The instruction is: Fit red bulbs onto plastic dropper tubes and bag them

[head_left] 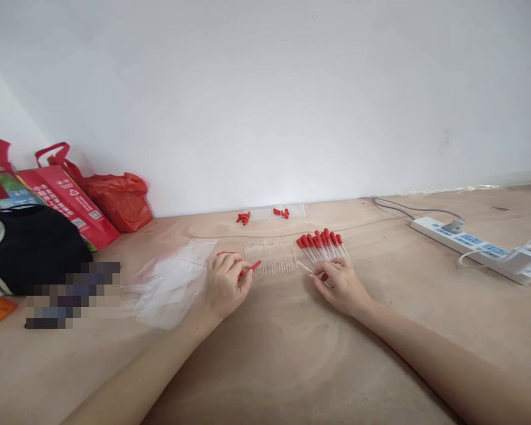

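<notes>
My left hand [229,278] is closed, with a red rubber dropper bulb [256,265] sticking out between thumb and fingers. More red shows behind its knuckles and under its fingers. My right hand [340,285] pinches a thin glass dropper tube [304,267] that points to the left. Between the hands, a row of bare glass tubes [272,258] lies side by side on the table. Just beyond my right hand, droppers with red bulbs [321,239] lie fanned out, bulbs toward the wall; my fingers cover their lower ends.
Loose red bulbs [243,218] lie near the wall on clear bags. Clear plastic bags [172,289] are piled left of my left hand. Shopping bags [66,198] and a black bag [35,248] stand at far left. A white power strip [473,245] with cables lies at right.
</notes>
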### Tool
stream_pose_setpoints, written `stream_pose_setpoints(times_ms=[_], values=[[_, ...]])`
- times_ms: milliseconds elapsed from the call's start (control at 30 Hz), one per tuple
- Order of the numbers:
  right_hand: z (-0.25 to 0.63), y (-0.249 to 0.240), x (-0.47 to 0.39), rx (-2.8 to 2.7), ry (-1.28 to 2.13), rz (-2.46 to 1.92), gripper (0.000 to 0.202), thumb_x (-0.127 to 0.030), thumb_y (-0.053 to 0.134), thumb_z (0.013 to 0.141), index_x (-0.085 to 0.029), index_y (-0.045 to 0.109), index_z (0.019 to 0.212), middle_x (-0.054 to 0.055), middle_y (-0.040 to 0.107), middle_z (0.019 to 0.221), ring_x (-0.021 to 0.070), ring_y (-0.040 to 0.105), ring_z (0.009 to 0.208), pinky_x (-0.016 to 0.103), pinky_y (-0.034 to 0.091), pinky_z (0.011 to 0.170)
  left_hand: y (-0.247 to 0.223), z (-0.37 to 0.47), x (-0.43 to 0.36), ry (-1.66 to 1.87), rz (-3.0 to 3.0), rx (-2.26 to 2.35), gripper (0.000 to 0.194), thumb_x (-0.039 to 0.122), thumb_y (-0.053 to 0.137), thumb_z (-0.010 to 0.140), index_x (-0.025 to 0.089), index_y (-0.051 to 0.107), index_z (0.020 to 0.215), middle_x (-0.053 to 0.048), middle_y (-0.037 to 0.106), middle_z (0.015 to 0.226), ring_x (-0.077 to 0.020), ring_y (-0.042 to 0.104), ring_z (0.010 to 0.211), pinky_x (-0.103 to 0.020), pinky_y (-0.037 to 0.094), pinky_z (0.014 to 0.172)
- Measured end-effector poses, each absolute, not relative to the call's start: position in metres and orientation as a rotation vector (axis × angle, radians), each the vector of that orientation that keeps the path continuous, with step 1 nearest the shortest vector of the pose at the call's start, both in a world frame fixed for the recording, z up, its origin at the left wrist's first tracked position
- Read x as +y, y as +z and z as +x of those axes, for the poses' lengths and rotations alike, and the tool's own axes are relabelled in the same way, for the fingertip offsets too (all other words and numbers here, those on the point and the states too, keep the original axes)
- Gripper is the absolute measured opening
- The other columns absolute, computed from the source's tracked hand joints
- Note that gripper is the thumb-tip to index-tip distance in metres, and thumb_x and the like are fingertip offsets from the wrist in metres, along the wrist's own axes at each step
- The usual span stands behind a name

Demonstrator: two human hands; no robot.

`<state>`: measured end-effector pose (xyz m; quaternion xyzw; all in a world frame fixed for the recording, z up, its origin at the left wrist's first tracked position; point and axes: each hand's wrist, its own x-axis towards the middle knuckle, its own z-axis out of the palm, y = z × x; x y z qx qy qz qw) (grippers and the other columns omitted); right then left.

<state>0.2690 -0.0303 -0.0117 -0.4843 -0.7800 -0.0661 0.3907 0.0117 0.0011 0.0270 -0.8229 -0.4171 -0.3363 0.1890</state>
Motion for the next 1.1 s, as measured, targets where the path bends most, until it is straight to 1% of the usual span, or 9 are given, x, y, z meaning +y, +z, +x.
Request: stream_pose_setpoints(times_ms=[100, 233, 367, 467, 533, 600, 800, 967, 1100], values=[[0.27, -0.013, -0.03, -2.068, -0.076, -1.169, 0.012, -0.021, 0.042, 0.084, -0.018, 0.052, 0.078, 0.0, 0.062, 0.065, 0.0126, 0.054, 0.059, 0.032, 0.035, 0.074, 0.022, 0.013, -0.017, -0.974, -2.578, -0.998, 0.011, 0.019, 0.05, 0.077, 0.019, 0.06, 0.073, -0.003, 0.061, 0.079, -0.0183, 0.052, 0.08, -0.034, 0.036, 0.075], [0.268, -0.015, -0.03, -2.206, -0.04, -1.07, 0.017, -0.019, 0.039, 0.086, -0.017, 0.055, 0.093, 0.003, 0.063, 0.074, 0.014, 0.056, 0.067, 0.033, 0.037, 0.075, 0.015, 0.015, -0.028, -0.938, -2.724, -1.017, 0.011, 0.017, 0.049, 0.075, 0.018, 0.059, 0.075, -0.003, 0.06, 0.079, -0.0174, 0.052, 0.077, -0.034, 0.038, 0.074], [0.265, -0.019, -0.032, -2.247, -0.063, -1.021, 0.023, -0.019, 0.041, 0.086, -0.017, 0.056, 0.103, 0.006, 0.064, 0.083, 0.0152, 0.056, 0.076, 0.034, 0.037, 0.077, 0.012, 0.018, -0.025, -0.892, -2.731, -1.093, 0.019, 0.027, 0.056, 0.072, 0.018, 0.062, 0.088, -0.005, 0.061, 0.09, -0.021, 0.052, 0.084, -0.038, 0.037, 0.078], [0.263, -0.02, -0.033, -2.261, -0.044, -1.0, 0.024, -0.017, 0.042, 0.085, -0.019, 0.057, 0.105, 0.005, 0.064, 0.087, 0.0148, 0.056, 0.079, 0.033, 0.036, 0.077, 0.008, 0.021, -0.021, -0.813, -2.742, -1.136, 0.024, 0.036, 0.059, 0.074, 0.02, 0.064, 0.091, -0.005, 0.061, 0.095, -0.0228, 0.051, 0.088, -0.039, 0.037, 0.077], [0.261, -0.019, -0.033, -2.265, -0.033, -1.001, 0.025, -0.016, 0.042, 0.085, -0.02, 0.057, 0.104, 0.005, 0.064, 0.087, 0.0143, 0.056, 0.079, 0.033, 0.036, 0.077, 0.005, 0.023, -0.018, -0.816, -2.74, -1.158, 0.016, 0.032, 0.055, 0.079, 0.023, 0.066, 0.085, -0.004, 0.061, 0.096, -0.0218, 0.051, 0.089, -0.038, 0.036, 0.076], [0.259, -0.017, -0.034, -2.263, -0.025, -1.001, 0.025, -0.015, 0.042, 0.085, -0.02, 0.058, 0.103, 0.004, 0.063, 0.086, 0.0138, 0.056, 0.079, 0.033, 0.035, 0.078, 0.003, 0.026, -0.017, -0.872, -2.747, -1.171, 0.015, 0.027, 0.051, 0.082, 0.023, 0.066, 0.082, -0.003, 0.061, 0.095, -0.0202, 0.051, 0.09, -0.036, 0.036, 0.077], [0.253, -0.012, -0.038, -2.225, -0.056, -0.968, 0.021, -0.017, 0.044, 0.084, -0.02, 0.058, 0.1, 0.003, 0.064, 0.084, 0.0125, 0.057, 0.076, 0.035, 0.033, 0.082, 0.003, 0.033, -0.017, -0.977, -2.9, -1.224, 0.013, 0.028, 0.046, 0.086, 0.02, 0.057, 0.084, -0.001, 0.063, 0.083, -0.0167, 0.054, 0.082, -0.033, 0.036, 0.077], [0.251, -0.011, -0.039, -2.225, -0.051, -0.95, 0.022, -0.015, 0.044, 0.083, -0.021, 0.057, 0.1, 0.001, 0.065, 0.085, 0.0118, 0.057, 0.077, 0.037, 0.03, 0.086, 0.004, 0.034, -0.02, -0.959, -2.932, -1.159, 0.012, 0.024, 0.043, 0.087, 0.021, 0.054, 0.085, 0.002, 0.064, 0.082, -0.0151, 0.056, 0.081, -0.039, 0.027, 0.092], [0.25, -0.011, -0.038, -2.218, -0.058, -0.938, 0.022, -0.015, 0.044, 0.084, -0.021, 0.058, 0.1, 0.002, 0.065, 0.085, 0.012, 0.057, 0.077, 0.037, 0.029, 0.086, 0.005, 0.035, -0.021, -0.945, -2.935, -1.134, 0.013, 0.024, 0.043, 0.087, 0.021, 0.055, 0.087, 0.001, 0.065, 0.082, -0.0151, 0.057, 0.081, -0.041, 0.024, 0.095]])
